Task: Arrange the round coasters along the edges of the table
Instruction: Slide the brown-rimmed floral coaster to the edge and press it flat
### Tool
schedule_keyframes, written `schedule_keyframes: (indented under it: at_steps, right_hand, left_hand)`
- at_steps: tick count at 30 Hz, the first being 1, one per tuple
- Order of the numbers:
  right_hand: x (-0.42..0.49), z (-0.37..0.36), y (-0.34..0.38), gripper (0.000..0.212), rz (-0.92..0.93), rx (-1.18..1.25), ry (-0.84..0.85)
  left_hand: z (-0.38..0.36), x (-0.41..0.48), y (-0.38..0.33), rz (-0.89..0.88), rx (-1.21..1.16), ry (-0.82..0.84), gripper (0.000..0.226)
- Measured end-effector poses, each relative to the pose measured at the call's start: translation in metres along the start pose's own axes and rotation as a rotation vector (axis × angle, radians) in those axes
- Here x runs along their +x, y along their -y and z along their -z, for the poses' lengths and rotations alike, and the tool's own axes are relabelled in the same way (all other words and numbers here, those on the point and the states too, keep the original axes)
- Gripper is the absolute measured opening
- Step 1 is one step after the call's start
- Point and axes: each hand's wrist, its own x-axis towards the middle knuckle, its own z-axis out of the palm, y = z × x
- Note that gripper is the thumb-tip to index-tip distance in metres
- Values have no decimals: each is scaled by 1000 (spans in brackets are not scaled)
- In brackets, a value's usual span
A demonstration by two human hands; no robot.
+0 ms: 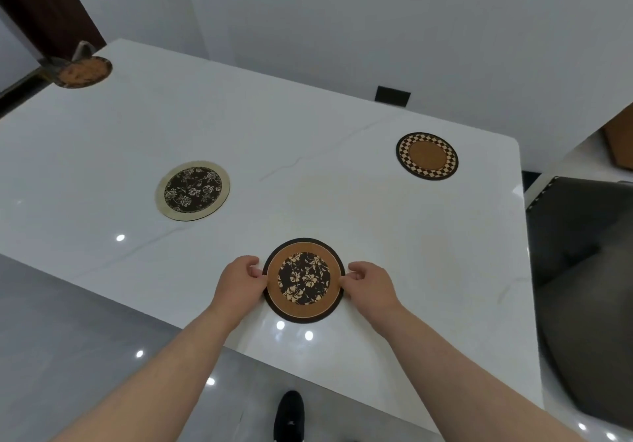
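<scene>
Your fingers of the left hand and right hand pinch opposite rims of the brown floral coaster, flat on the tabletop close to its near edge; beyond it to the left lies the cream-rimmed coaster, near the right edge the checkered coaster, and at the far left corner a fourth coaster

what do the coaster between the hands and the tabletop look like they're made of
The tan floral coaster looks like thin cork or wood-fibre board with a matte finish: a flat tan ring with no shine around a printed dark flower centre. The look leaves open which. The table looks like polished white stone or a stone-look slab: faint grey veins and sharp lamp reflections.
</scene>
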Motion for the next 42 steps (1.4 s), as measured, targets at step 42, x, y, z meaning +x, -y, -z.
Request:
schedule_keyframes:
  at_steps: [42]
  right_hand:
    - [-25,114,-105,14,14,-175,-222]
  left_hand:
    - [-114,-20,-73,-395,297,271,11]
